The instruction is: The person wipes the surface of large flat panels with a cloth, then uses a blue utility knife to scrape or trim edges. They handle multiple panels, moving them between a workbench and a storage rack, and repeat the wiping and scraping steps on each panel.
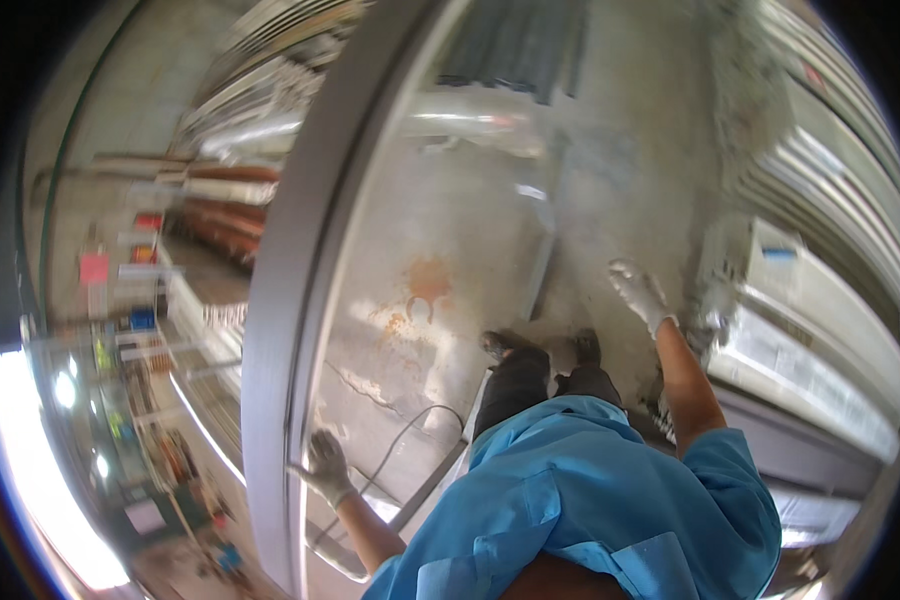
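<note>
A long grey metal profile (288, 290), with a dark groove along its side, crosses the view to the left of my body. My left hand (326, 468), in a pale work glove, is at its right edge. The thumb points toward the profile and seems to touch it; the fingers are apart and not wrapped round it. Out to the right, my right hand (638, 292), also gloved, hangs over the concrete floor with its fingers loosely stretched and nothing in them. Some blur softens both hands.
White wrapped bundles of long profiles (805, 375) are stacked at the right. Dark grey bars (515, 45) lie at the far end. A thin bar (543, 265) lies on the floor (600, 180). A cable (400, 437) loops near my feet. Racked lengths (220, 215) stand beyond the profile.
</note>
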### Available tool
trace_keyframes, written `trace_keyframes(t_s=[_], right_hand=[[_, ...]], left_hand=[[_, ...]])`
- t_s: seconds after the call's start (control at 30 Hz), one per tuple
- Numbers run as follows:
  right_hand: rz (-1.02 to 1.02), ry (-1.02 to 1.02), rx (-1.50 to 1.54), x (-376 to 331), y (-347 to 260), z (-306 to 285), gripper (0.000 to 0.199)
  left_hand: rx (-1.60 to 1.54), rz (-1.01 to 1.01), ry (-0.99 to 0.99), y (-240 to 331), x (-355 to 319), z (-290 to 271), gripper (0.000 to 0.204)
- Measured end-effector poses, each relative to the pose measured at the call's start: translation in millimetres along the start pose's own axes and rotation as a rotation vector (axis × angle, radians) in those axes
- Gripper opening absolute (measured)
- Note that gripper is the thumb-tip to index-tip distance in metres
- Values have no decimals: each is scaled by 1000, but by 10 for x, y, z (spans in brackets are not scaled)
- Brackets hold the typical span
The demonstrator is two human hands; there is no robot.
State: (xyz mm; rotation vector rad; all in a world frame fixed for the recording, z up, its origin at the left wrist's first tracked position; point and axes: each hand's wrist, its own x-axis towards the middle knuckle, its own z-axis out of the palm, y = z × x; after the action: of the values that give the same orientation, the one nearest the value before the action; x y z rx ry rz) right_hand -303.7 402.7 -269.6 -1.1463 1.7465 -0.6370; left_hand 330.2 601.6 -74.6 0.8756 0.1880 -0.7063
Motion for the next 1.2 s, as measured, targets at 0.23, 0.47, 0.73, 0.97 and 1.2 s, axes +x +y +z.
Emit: trace_keyframes(t_s=[0.23,0.47,0.73,0.97,1.2], right_hand=[[-565,233,-45,-1,-2589,91,33],[-1056,-138,-85,3,-4563,1628,28],[-1642,-443,-350,-206,-5012,2888,22],[-1653,-517,-420,282,-4881,2630,22],[-1788,-540,-712,862,-5112,2373,30]], left_hand=[[17,69,92,-3,44,-225,71],[21,140,-150,-256,-88,-255,66],[18,222,19,-483,-236,-114,63],[27,205,320,-638,-260,194,61],[-113,209,150,-1997,-415,922,57]])
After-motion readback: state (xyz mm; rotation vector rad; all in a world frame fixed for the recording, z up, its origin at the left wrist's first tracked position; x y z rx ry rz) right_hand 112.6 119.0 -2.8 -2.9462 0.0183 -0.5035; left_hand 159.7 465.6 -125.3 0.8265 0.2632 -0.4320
